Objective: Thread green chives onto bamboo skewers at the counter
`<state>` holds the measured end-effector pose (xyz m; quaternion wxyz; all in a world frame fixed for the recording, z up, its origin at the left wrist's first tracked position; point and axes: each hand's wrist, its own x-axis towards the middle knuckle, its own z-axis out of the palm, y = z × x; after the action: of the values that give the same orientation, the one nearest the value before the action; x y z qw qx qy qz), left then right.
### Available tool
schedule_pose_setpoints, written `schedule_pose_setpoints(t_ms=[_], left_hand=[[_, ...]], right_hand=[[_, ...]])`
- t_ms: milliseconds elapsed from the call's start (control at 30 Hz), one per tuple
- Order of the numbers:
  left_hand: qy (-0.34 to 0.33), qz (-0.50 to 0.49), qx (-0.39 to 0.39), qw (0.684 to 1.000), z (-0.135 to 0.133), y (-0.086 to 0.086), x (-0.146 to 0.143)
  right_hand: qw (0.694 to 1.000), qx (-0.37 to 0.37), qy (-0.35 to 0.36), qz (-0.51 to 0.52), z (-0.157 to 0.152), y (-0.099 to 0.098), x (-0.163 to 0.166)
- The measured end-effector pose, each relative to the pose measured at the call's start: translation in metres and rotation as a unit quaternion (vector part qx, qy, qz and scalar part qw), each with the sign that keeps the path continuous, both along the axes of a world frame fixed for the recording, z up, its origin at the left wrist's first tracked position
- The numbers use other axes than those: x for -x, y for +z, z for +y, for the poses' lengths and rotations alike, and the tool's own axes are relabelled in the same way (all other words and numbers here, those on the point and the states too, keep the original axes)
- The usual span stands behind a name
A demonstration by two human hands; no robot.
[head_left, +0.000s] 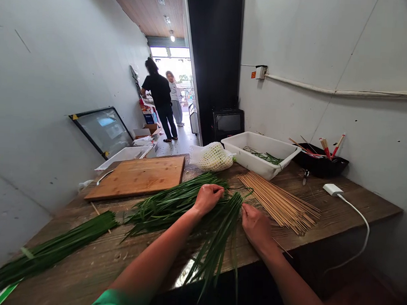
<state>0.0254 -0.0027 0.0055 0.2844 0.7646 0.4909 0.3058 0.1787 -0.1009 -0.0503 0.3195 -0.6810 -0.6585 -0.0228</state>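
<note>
My left hand [206, 197] is curled down onto a loose pile of long green chive leaves [174, 203] in the middle of the wooden table [339, 212]. My right hand [256, 224] pinches the top end of a smaller bunch of chives [219, 243] that hangs over the table's front edge; a thin skewer seems to run under its palm. A spread of bamboo skewers [278, 203] lies just right of that hand. Another long chive bundle [51, 249] lies at the far left.
A wooden cutting board [138, 176] sits at the back left, and a white net bag [212, 157] beside a white tub [260, 152] holding some greens. A black tray with chopsticks [321, 164] and a white charger with cable [333, 189] are right. Two people stand in the far doorway.
</note>
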Motion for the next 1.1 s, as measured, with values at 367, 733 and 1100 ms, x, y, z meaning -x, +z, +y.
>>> schedule_pose_setpoints(t_ms=[367, 733, 1100], left_hand=[[0.009, 0.001, 0.008, 1.000, -0.0010, 0.0004, -0.0008], [-0.012, -0.001, -0.022, 1.000, 0.0009, -0.0030, 0.0008], [-0.019, 0.028, -0.065, 0.997, -0.0025, -0.0033, -0.0009]], right_hand=[[1.000, 0.010, 0.007, 0.013, -0.0010, 0.0025, -0.0002], [1.000, 0.021, 0.001, 0.000, -0.0018, 0.0051, 0.0002], [1.000, 0.014, -0.009, -0.012, -0.0009, 0.0016, -0.0006]])
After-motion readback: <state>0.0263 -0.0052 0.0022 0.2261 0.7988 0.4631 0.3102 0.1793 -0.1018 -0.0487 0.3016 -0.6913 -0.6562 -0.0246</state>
